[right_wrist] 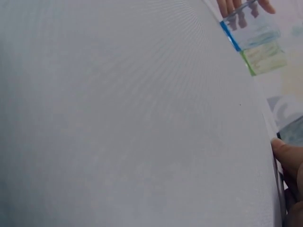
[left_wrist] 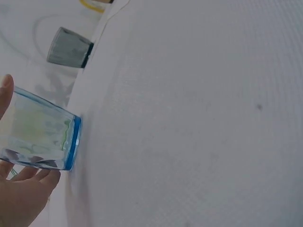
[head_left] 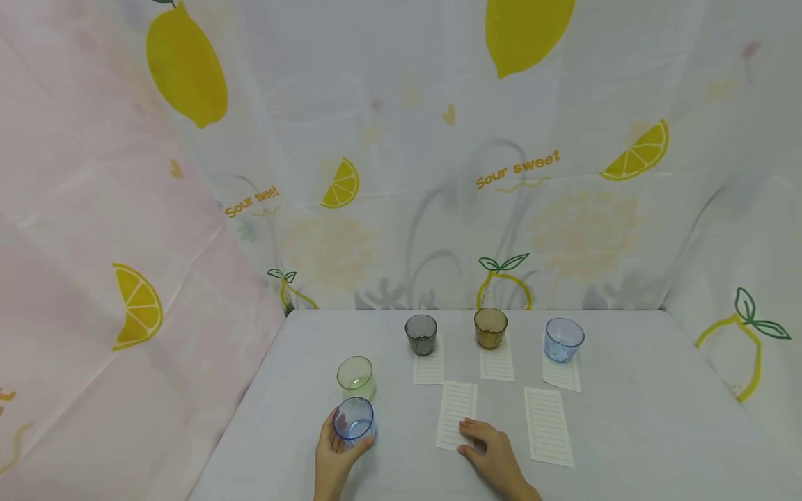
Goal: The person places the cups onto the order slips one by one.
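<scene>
My left hand grips a clear blue glass, fingers round its left side and thumb at the right. In the left wrist view the glass is upright, its thick blue base close to the tabletop. Just behind it stands a pale green glass, partly overlapped by the blue one. My right hand rests at the right edge of a lined paper slip, fingers relaxed and bent a little, thumb apart from them. In the right wrist view its thumb is down at the table surface.
Along the back stand a grey glass, an amber glass and a second blue glass, each at the top of a lined slip. Another slip lies right of my right hand. Lemon-printed cloth hangs behind the white table.
</scene>
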{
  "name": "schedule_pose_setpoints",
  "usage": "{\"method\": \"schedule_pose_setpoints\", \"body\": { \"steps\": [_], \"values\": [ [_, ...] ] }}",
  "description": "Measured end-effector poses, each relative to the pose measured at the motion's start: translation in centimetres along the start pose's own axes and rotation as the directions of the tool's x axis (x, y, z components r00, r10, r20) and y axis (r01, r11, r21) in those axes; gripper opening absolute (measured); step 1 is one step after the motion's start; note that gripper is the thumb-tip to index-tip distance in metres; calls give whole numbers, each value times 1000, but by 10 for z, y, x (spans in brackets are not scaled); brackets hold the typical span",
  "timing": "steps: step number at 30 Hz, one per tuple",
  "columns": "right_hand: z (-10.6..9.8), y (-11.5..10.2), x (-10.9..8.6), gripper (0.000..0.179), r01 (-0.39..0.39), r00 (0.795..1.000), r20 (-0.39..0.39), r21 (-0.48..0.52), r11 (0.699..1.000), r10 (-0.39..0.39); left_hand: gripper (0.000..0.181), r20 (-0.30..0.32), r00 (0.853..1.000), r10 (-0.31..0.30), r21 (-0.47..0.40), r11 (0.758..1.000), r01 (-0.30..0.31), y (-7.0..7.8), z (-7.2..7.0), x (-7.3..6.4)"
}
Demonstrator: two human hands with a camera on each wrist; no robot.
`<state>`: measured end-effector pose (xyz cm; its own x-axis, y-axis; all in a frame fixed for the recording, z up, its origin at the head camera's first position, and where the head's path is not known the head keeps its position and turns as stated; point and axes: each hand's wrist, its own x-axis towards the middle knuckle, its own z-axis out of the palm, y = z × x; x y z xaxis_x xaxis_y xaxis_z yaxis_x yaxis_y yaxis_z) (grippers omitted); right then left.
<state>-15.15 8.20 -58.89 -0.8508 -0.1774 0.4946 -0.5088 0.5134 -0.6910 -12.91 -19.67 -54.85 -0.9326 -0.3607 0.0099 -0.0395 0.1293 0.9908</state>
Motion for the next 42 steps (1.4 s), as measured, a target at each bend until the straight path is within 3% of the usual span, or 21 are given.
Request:
{"method": "schedule_pose_setpoints", "body": {
  "steps": [9,23,28,34,42],
  "values": [
    [1,1,0,27,19,1000,-8,2,1000,-19,86,-93,994,56,38,998,-53,-5,4,-1],
    [1,1,-1,27,48,998,-41,-5,999,-48,83,-107,992,64,32,998,-61,15,7,-7],
    [1,1,-1,27,40,999,-30,-11,999,-40,83,-87,994,65,14,998,-64,22,8,-9],
    [1,0,-1,27,25,999,-21,4,1000,-25,82,-17,996,88,-3,996,-88,30,11,-11],
    [2,1,-2,27,-1,1000,-9,1,1000,1,79,49,991,123,-22,992,-122,28,19,-7]
  ]
}}
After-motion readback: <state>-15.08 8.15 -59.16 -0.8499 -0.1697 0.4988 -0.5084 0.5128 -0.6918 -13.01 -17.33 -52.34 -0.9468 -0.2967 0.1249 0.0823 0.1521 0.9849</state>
